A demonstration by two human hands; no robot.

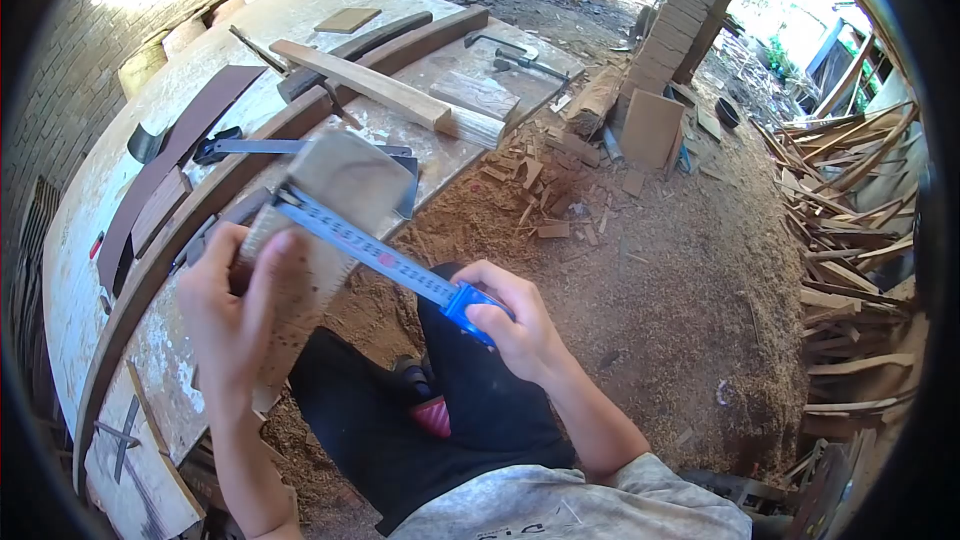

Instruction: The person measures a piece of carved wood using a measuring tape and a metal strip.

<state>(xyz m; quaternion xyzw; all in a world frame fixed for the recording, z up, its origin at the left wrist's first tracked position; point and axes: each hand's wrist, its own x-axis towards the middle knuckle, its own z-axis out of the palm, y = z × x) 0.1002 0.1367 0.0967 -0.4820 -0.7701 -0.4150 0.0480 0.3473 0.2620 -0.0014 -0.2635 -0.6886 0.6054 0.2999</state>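
Note:
My left hand (232, 305) grips a pale wooden block (352, 172), thumb on one face and fingers round the edge. The block is slightly blurred and is held above the workbench edge. In my right hand (518, 328) is a tape measure (468, 312) with a blue case. Its pulled-out blade runs up and left from the case across the block. The hook end lies near the block's left edge, just above my left thumb. I cannot make out whether the hook catches on the wood.
The worn workbench (130, 180) carries long curved wooden pieces (200, 225), a straight wooden bar (360, 80), a brown sandpaper strip (185, 140) and a metal clamp (525, 65). Sawdust and offcuts (553, 229) cover the ground. Scrap wood (850, 280) is heaped at right.

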